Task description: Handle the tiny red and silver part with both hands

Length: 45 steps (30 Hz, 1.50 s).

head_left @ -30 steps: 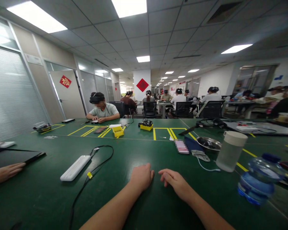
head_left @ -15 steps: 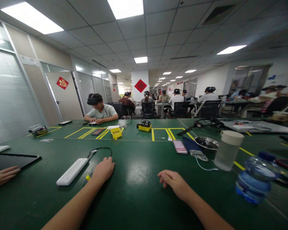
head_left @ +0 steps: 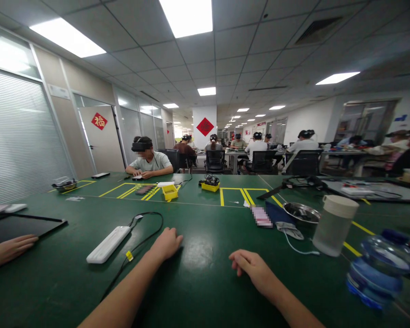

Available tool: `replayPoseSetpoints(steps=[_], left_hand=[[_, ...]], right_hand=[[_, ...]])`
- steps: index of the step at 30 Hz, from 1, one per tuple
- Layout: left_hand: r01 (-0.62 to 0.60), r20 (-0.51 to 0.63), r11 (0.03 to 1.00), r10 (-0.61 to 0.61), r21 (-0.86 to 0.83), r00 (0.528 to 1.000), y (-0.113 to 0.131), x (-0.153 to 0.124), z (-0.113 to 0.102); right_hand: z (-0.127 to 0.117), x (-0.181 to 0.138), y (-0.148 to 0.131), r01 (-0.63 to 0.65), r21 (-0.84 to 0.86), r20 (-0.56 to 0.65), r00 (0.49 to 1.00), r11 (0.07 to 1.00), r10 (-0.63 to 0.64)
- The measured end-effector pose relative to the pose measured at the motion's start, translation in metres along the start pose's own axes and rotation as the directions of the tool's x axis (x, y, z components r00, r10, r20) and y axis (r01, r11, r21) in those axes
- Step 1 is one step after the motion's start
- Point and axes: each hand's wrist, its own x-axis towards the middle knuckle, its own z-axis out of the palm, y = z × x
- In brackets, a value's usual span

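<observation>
My left hand (head_left: 167, 243) rests on the green table, fingers curled under and the knuckles facing away from me. To its left lies a white power strip (head_left: 108, 245), and its black cable (head_left: 161, 222) loops close by without passing through the fingers. A yellow tag (head_left: 129, 256) is fixed on that cable. On the other side, my right hand (head_left: 248, 266) is loosely closed, the thumb against the bent fingers. I see nothing held in either hand. Bare tabletop lies between them.
At right stand a frosted cup (head_left: 335, 228) and a blue water bottle (head_left: 377, 269). Beyond are a metal bowl (head_left: 302, 214), a phone (head_left: 261, 216) and yellow trays (head_left: 171, 193). A neighbour's hand (head_left: 15, 248) lies at the left beside a black tray (head_left: 30, 224). A person sits across the table.
My left hand has moved right, away from the power strip's cable, uncovering more of the cable. My right hand stays curled in nearly the same place. The view has shifted slightly.
</observation>
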Motion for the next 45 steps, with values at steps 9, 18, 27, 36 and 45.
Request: replayPoseSetpoints(steps=[9, 18, 27, 36, 45], left_hand=[[-0.282, 0.01, 0.866, 0.314, -0.413, 0.949, 0.108, -0.039, 0.046], [-0.377, -0.025, 0.815, 0.408, -0.44, 0.912, 0.127, -0.07, 0.049], [-0.436, -0.019, 0.845, 0.453, -0.31, 0.891, 0.132, -0.074, 0.052], [-0.428, -0.087, 0.785, 0.438, -0.448, 0.895, 0.132, -0.076, 0.055], [-0.268, -0.058, 0.604, 0.344, -0.751, 0.937, 0.135, -0.069, 0.059]], right_hand=[[0.003, -0.002, -0.006, 0.018, -0.261, -0.089, 0.995, 0.965, -0.042], [-0.008, -0.01, -0.016, -0.037, -0.684, -0.045, 0.999, 0.728, 0.008], [-0.006, -0.007, -0.006, 0.044, -0.67, 0.116, 0.992, 0.741, 0.046], [-0.02, -0.015, -0.01, -0.086, -0.668, 0.077, 0.98, 0.739, 0.183], [-0.012, -0.011, -0.008, 0.025, -0.615, 0.035, 0.999, 0.788, -0.005]])
